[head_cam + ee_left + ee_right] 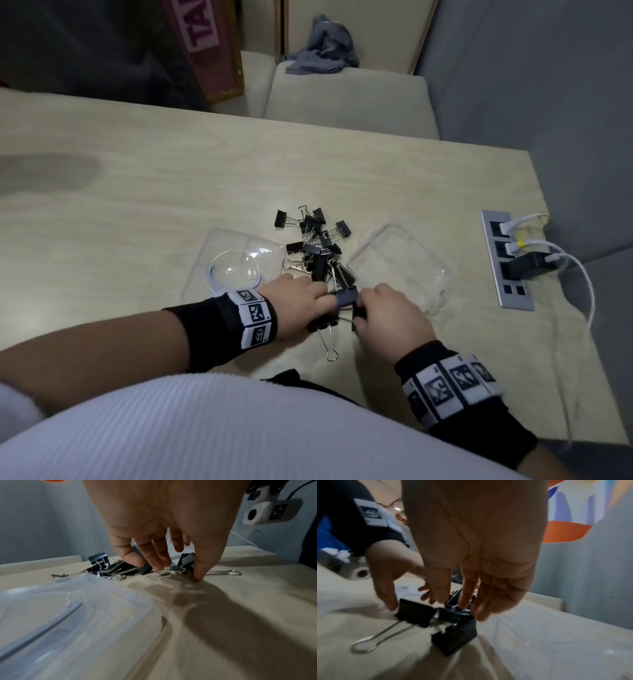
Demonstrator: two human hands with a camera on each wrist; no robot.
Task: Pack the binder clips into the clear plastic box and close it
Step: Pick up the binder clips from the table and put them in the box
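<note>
Fingers (155, 561) of my left hand (298, 301) curl down around a binder clip (142, 566) at the near edge of the clip pile (318, 246), thumb tip on the surface (137, 178). Right hand (387, 315) fingers (467, 595) pinch another clip (455, 614), just beside a big clip (416, 612) with its wire handles flat. Clear box base (400, 267) sits right of the pile, lid (236, 267) left, both open and holding no clips.
</note>
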